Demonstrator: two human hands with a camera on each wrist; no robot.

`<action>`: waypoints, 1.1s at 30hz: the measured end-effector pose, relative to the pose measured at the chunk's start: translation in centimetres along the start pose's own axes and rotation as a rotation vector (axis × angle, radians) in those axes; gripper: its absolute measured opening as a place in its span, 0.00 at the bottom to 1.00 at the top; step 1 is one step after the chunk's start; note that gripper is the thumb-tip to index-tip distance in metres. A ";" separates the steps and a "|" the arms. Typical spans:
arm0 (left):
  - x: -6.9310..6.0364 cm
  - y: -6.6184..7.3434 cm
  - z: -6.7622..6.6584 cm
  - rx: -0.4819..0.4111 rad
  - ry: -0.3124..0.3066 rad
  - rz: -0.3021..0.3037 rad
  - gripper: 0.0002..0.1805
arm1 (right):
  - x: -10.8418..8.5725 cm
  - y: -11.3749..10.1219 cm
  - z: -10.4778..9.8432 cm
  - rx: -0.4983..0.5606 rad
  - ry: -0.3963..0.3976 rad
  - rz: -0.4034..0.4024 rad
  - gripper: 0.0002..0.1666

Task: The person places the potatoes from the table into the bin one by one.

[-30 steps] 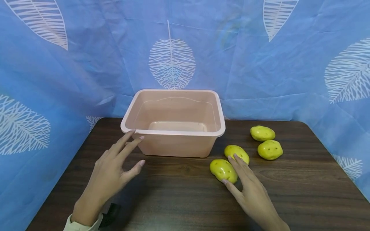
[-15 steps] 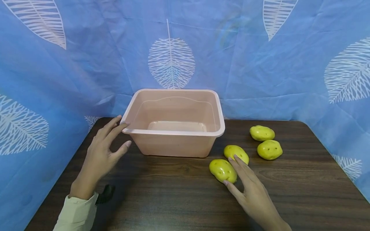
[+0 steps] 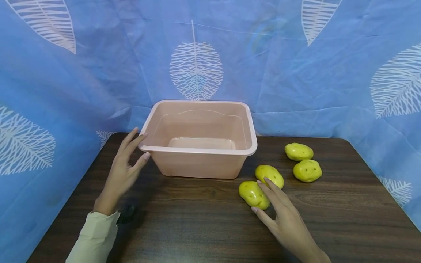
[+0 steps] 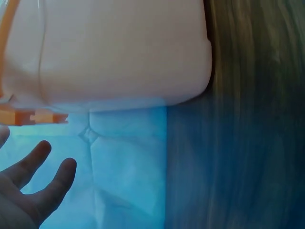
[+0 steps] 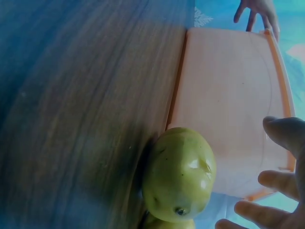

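Observation:
A pink plastic basin (image 3: pixel 198 164) stands at the back of the table, nothing inside it. My left hand (image 3: pixel 120 175) is at its left front corner, fingers spread by the rim; whether they touch it I cannot tell. In the left wrist view the fingers of that hand (image 4: pixel 33 186) are apart beside the basin (image 4: pixel 114 52). My right hand (image 3: pixel 289 223) hovers with spread fingers over the nearest yellow-green potato (image 3: pixel 252 194) and one just behind it (image 3: pixel 268 174). The right wrist view shows a potato (image 5: pixel 178 174) and my right hand (image 5: pixel 281 181), holding nothing.
Two more potatoes (image 3: pixel 298 151) (image 3: pixel 307 170) lie close together to the right on the dark wooden table (image 3: pixel 197 223). A blue cloth (image 3: pixel 283 73) with white leaf patterns hangs behind the table and along both sides.
My left hand has moved left and away from me, from the basin's front rim to its left front corner. My right hand has barely moved; the basin and potatoes lie as before.

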State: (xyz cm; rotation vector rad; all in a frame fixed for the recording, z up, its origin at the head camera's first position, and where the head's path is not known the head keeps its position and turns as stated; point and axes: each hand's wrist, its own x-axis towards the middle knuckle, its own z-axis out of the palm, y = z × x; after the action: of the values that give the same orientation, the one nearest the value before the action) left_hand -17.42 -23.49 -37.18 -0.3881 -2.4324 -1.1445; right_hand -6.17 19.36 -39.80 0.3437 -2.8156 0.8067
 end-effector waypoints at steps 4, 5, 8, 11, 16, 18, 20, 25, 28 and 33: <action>0.2 -0.2 0.6 -0.064 0.020 -0.008 0.30 | 0.3 -0.1 0.0 0.011 -0.006 -0.005 0.41; 0.3 -0.2 0.7 -0.072 0.023 -0.011 0.30 | 0.4 -0.1 0.1 0.017 -0.009 -0.007 0.40; 0.4 -0.3 0.9 -0.101 0.039 -0.018 0.28 | 0.6 -0.2 0.2 0.025 -0.019 -0.012 0.40; 0.5 -0.4 1.0 -0.133 0.059 -0.017 0.28 | 0.8 -0.3 0.4 0.033 -0.020 -0.028 0.40; 0.7 -0.6 1.2 -0.178 0.086 -0.019 0.27 | 1.2 -0.4 0.6 0.039 -0.026 -0.045 0.39; 0.8 -0.7 1.3 -0.187 0.091 -0.025 0.26 | 1.3 -0.4 0.7 0.040 -0.028 -0.048 0.40; 0.8 -0.7 1.4 -0.201 0.092 -0.026 0.26 | 1.4 -0.5 0.7 0.040 -0.029 -0.049 0.40; 1.1 -0.8 1.9 -0.230 0.088 -0.024 0.25 | 1.6 -0.3 0.9 0.039 -0.029 -0.049 0.40; 1.1 -0.8 2.1 -0.227 0.083 -0.042 0.24 | 1.7 -0.2 1.1 0.031 -0.042 -0.043 0.40; 1.1 -0.9 2.3 -0.251 0.083 -0.058 0.24 | 2.1 -0.1 1.3 0.019 -0.083 -0.032 0.40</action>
State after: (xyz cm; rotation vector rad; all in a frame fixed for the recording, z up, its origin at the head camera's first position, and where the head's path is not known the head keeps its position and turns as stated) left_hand -19.31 -22.20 -38.55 -0.3386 -2.2483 -1.4672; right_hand -8.30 18.23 -40.28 0.4333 -2.8724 0.8317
